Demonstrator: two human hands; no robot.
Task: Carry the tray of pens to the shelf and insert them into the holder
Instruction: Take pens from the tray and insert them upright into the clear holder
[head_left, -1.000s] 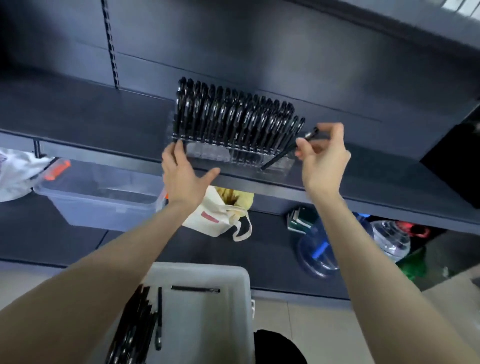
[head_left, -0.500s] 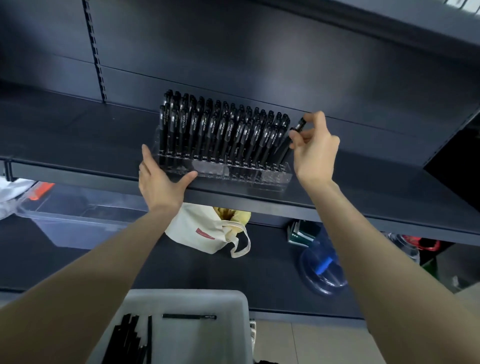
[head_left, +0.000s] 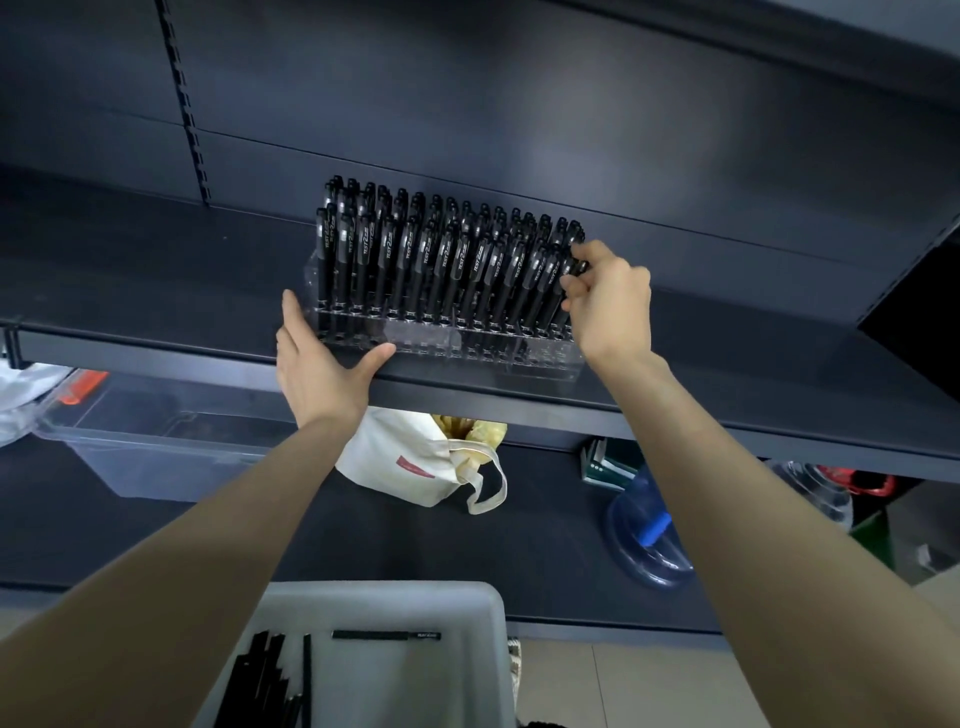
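Note:
A clear plastic pen holder (head_left: 483, 351) stands on the dark shelf (head_left: 156, 291), packed with several rows of black pens (head_left: 415, 254). My left hand (head_left: 317, 364) rests against the holder's left end, fingers straight and thumb spread along its front. My right hand (head_left: 610, 299) pinches the top of a black pen (head_left: 574, 270) standing in the holder's right end. Below, a white tray (head_left: 467, 649) holds several loose black pens (head_left: 270, 680) at its left and one pen (head_left: 387, 635) lying crosswise.
The lower shelf carries a clear storage bin (head_left: 150, 447), a white tote bag (head_left: 421, 462), green books (head_left: 605, 465) and a blue water jug (head_left: 647, 540). An upper shelf (head_left: 779, 41) hangs overhead. Tiled floor (head_left: 613, 686) shows right of the tray.
My right hand has brought the pen from a slanted position down into the holder's right end, where it now stands nearly upright. My left hand stayed against the holder.

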